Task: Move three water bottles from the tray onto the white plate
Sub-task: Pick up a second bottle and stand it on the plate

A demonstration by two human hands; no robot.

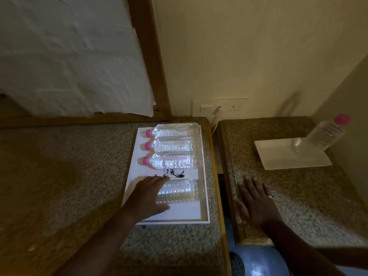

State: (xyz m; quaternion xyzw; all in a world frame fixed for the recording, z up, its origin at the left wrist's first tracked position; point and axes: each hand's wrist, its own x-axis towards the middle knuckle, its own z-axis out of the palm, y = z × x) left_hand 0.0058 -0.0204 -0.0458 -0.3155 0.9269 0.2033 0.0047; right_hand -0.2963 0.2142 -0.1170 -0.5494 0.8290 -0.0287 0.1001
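A white tray (203, 212) lies on the left granite counter. In it several clear water bottles with pink caps lie on their sides: three (173, 145) at the far end, and a nearest bottle (181, 191) apart from them. My left hand (148, 193) covers the cap end of the nearest bottle, fingers curved over it. My right hand (256, 200) rests flat on the right counter, fingers spread, holding nothing. A white plate (278, 154) sits on the right counter with one bottle (326, 134) standing at its far right corner.
A gap (223, 180) separates the two granite counters, with a blue object (256, 263) below it. A wall socket (219, 108) with a white cable is behind the tray. A wooden frame and white cloth (79, 56) stand at the back left.
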